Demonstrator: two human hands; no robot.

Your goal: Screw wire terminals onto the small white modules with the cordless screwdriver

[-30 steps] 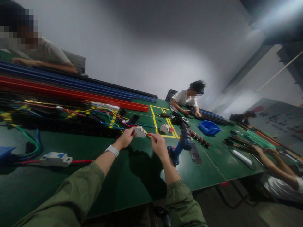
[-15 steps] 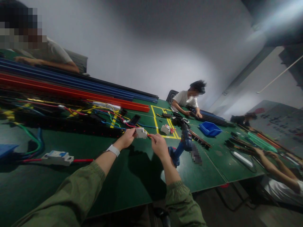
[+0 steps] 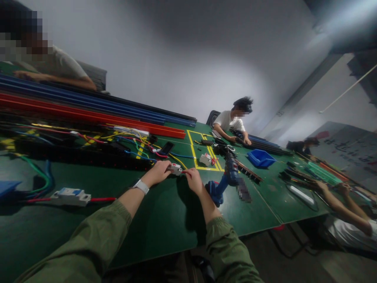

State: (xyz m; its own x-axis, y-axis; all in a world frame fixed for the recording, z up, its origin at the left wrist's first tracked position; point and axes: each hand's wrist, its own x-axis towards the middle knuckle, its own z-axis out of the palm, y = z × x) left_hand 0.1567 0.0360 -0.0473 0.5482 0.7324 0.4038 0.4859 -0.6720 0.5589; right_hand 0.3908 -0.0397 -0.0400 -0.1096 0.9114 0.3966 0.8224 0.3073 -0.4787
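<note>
A small white circuit breaker (image 3: 176, 169) is gripped at its left end by my left hand (image 3: 158, 173), fingers closed round it. At its right end my right hand (image 3: 194, 181) pinches a short red wire (image 3: 185, 171) that meets the breaker. The breaker is low over the green table (image 3: 159, 220). Nearer to me on the left lies another white breaker (image 3: 71, 196) with red wire at both ends. A third one (image 3: 205, 158), with red pieces beside it, sits inside yellow tape lines beyond my hands.
A blue power drill (image 3: 225, 177) stands right of my right hand. Behind it are a blue bin (image 3: 261, 158) and dark strips. Red (image 3: 141, 126) and blue rails and loose wires stretch across the left. Other people work at the far side and right.
The breaker in my left hand has tilted and shows less of its face. My hands have moved slightly, and the view has shifted a little.
</note>
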